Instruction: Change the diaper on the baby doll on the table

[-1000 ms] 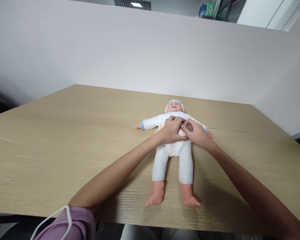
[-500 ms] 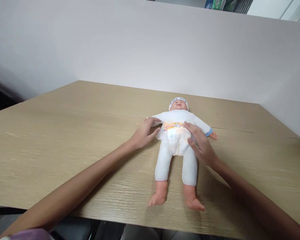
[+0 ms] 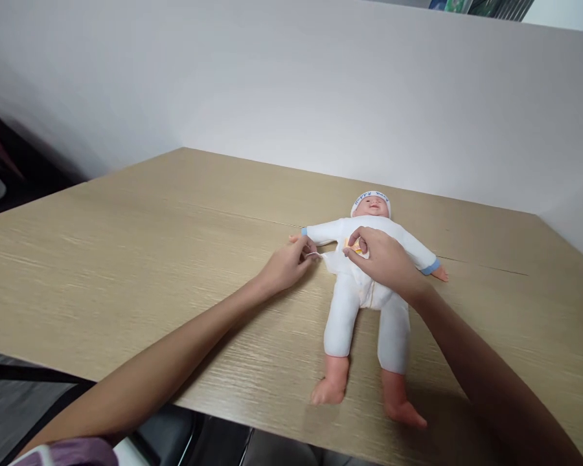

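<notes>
A baby doll (image 3: 364, 304) in a white suit and a white cap lies on its back on the wooden table (image 3: 150, 259), head away from me and bare feet near the front edge. It wears a white diaper with an orange band at the waist. My left hand (image 3: 291, 262) is beside the doll's waist on the left, fingers pinched on a white diaper tab. My right hand (image 3: 381, 259) rests on the doll's belly, fingers curled on the front of the diaper.
A pale partition wall (image 3: 291, 90) stands behind the table and runs on along its right side. The table's front edge (image 3: 252, 421) is close to me, with dark floor and a chair part below it at the left.
Both hands left the doll's chest, spread to its sides, then closed at the waist. The left hand now pinches a diaper tab. The view has shifted, so the doll sits further right.
</notes>
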Tool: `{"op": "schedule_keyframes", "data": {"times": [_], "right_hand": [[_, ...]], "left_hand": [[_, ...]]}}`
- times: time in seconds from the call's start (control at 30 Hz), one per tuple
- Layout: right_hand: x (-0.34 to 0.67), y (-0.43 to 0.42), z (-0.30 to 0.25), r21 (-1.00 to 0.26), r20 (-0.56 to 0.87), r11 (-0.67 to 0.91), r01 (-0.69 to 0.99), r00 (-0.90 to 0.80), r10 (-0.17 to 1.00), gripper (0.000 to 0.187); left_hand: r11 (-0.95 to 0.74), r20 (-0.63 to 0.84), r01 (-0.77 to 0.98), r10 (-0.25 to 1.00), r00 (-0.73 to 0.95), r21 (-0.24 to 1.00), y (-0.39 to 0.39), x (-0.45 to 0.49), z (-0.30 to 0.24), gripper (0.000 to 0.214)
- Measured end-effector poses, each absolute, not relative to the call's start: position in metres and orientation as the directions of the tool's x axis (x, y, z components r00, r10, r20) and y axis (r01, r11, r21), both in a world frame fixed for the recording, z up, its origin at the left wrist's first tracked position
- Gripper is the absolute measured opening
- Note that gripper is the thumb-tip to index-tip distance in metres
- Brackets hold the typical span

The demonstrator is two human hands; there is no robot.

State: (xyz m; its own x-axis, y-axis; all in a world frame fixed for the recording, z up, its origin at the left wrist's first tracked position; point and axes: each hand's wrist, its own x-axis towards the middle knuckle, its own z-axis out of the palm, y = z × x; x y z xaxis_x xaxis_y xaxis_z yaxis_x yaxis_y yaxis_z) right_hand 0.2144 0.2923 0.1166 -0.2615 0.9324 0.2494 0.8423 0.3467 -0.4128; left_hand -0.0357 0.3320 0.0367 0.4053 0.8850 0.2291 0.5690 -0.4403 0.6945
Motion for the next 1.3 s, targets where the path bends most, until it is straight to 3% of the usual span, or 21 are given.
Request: {"op": "schedule_keyframes", "data": {"times": [0.17, 0.33, 0.43, 0.53, 0.7, 0.77, 0.9, 1.0, 1.13, 1.3], "right_hand": [[0.213, 0.294, 0.117, -0.443, 0.215, 0.301, 0.845, -0.226, 0.950, 0.013], [0.220, 0.298, 0.114, -0.324, 0.401, 0.617, 0.717, -0.487, 0.776, 0.012], [0.224, 0.305, 0.119, -0.293, 0.300, 0.730, 0.617, -0.666, 0.683, 0.017], [0.224, 0.314, 0.124, -0.314, 0.146, 0.744, 0.590, -0.744, 0.652, 0.021], [0.222, 0.322, 0.118, -0.355, 0.132, 0.701, 0.618, -0.709, 0.692, 0.017], [0.221, 0.317, 0.111, -0.302, 0.251, 0.701, 0.646, -0.655, 0.712, 0.013], [0.219, 0.302, 0.098, -0.191, 0.521, 0.509, 0.840, -0.352, 0.778, 0.036], [0.218, 0.294, 0.090, -0.250, 0.505, 0.396, 0.884, -0.230, 0.832, 0.035], [0.217, 0.294, 0.083, -0.224, 0.484, 0.378, 0.898, -0.234, 0.843, 0.027], [0.217, 0.298, 0.080, -0.241, 0.493, 0.363, 0.900, -0.209, 0.845, 0.027]], "left_hand": [[-0.155, 0.057, 0.298, 0.949, 0.311, 0.942, 0.340, -0.034, 0.038, 0.019], [-0.051, -0.012, 0.201, 0.953, 0.303, 0.978, 0.347, -0.030, 0.036, 0.030], [-0.098, 0.027, 0.203, 0.944, 0.328, 0.974, 0.348, -0.032, 0.033, 0.037], [-0.153, 0.095, 0.140, 0.932, 0.351, 0.978, 0.351, -0.033, 0.033, 0.040], [-0.252, 0.232, 0.010, 0.906, 0.353, 0.968, 0.352, -0.018, 0.043, 0.034], [-0.285, 0.262, 0.011, 0.895, 0.359, 0.958, 0.350, -0.008, 0.051, 0.029], [-0.345, 0.302, 0.040, 0.868, 0.393, 0.938, 0.344, 0.015, 0.065, 0.020], [-0.351, 0.309, 0.009, 0.836, 0.454, 0.936, 0.340, 0.031, 0.070, 0.017], [-0.332, 0.342, -0.119, 0.771, 0.537, 0.936, 0.336, 0.042, 0.065, 0.023], [-0.407, 0.434, -0.166, 0.761, 0.483, 0.898, 0.333, 0.035, 0.049, 0.031]]}}
